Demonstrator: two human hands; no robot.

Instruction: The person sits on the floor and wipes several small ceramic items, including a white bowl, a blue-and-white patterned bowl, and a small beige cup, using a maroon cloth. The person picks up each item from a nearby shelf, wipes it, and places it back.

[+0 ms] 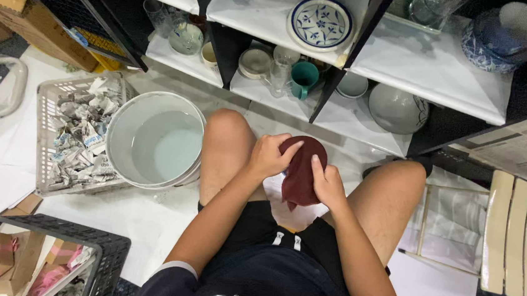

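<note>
— Between your knees, what have you got?

— You hold a dark red cloth (301, 170), soft and matte, bunched over something round at its top and hanging in a loose fold below. Your left hand (269, 156) grips it from 9 o'clock, fingers curled tight on the fabric. Your right hand (327, 185) clasps it from 3 o'clock, thumb pressed up along the cloth. What lies under the cloth I cannot tell.

— And close around you?

— At 9 o'clock from your hands, just beside your left knee, stands a white plastic bucket (129, 118), round and smooth, with pale water in it. Touching its far side is a grey plastic crate (47, 93) with latticed walls, full of crumpled newspaper. At 7 o'clock a black mesh basket (108, 248) holds cardboard pieces. At 3 o'clock, well apart, sits a cream slatted chair (523, 234).

— Farther out?

— At 12 o'clock a black shelf unit (334, 88) lined with white paper blocks the way ahead. On it: a teal mug (304, 78), a blue-patterned plate (321, 23), a grey glazed bowl (397, 108), clear glassware.

— The floor?

— White paper sheets (145, 220), creased, cover the floor under you.
</note>
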